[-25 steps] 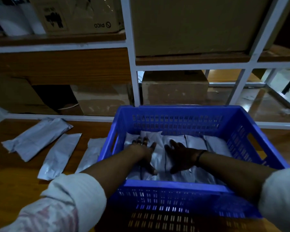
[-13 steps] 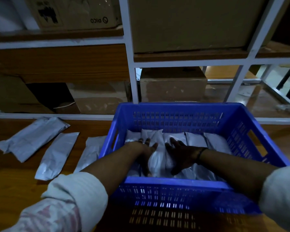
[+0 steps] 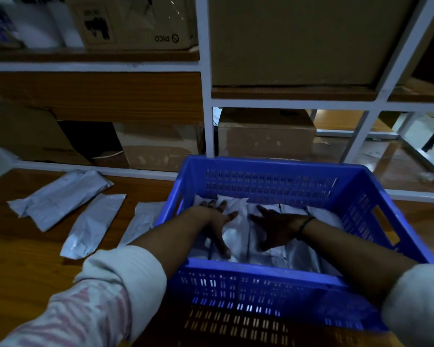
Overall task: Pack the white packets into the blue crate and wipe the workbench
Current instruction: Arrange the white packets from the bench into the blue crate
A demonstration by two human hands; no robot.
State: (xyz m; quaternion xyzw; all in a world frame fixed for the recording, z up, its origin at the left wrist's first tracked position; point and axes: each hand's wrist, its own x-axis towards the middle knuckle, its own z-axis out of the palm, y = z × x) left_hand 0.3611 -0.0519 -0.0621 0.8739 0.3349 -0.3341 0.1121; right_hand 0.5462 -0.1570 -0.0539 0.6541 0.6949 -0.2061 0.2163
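White packets [image 3: 238, 221] lie side by side on the floor of the blue crate [image 3: 268, 179], their long sides running from the near wall toward the far wall. Both hands are down inside the crate on top of them. The left hand [image 3: 214, 220] is spread flat, fingers splayed toward the far wall and thumb pointing at the near wall, pressing on the packets at the left side of the row without gripping any. The right hand [image 3: 276, 227] is likewise open and splayed, palm down on the packets just right of the middle; a dark band [image 3: 305, 222] circles its wrist. The two hands are near each other but apart, with one pale packet showing between them. Light sleeves, the left one [image 3: 105, 291] striped, are pushed up both forearms.

The crate stands on the wooden counter [image 3: 23, 246], its perforated near wall close to the camera. To its left three more packets rest on the counter: a bulky one [image 3: 60, 194] farthest left, a slimmer one [image 3: 93, 229] beside it, and a third [image 3: 143, 221] partly hidden behind the crate's left wall and the left forearm. Behind the counter a white-framed shelf [image 3: 206, 101] holds cardboard boxes [image 3: 266, 139]
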